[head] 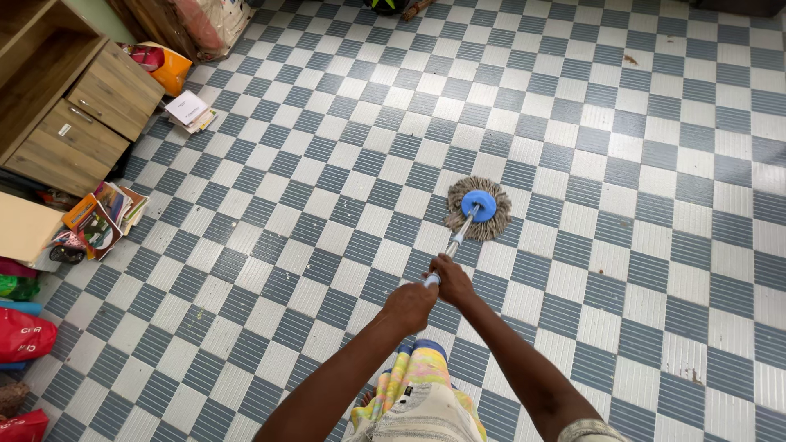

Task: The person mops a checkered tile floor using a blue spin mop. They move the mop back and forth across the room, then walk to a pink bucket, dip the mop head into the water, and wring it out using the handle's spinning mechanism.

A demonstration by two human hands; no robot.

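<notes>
A mop with a round blue disc and grey-brown strands (pixel 479 208) rests flat on the blue-and-white checkered floor (pixel 622 164), a little ahead of me. Its thin pole (pixel 457 240) slants back toward me. My right hand (pixel 451 279) grips the pole lower down, closer to the mop head. Just behind it, my left hand (pixel 409 307) is closed around the pole's upper end. Both arms reach forward from the bottom of the view, above my patterned clothing (pixel 413 397).
A wooden cabinet with drawers (pixel 78 110) stands at the left. Beside it lie papers (pixel 188 110), an orange bag (pixel 168 67), a stack of books (pixel 102 217) and red bags (pixel 24 336). Small dirt marks dot the floor at the right (pixel 630 59).
</notes>
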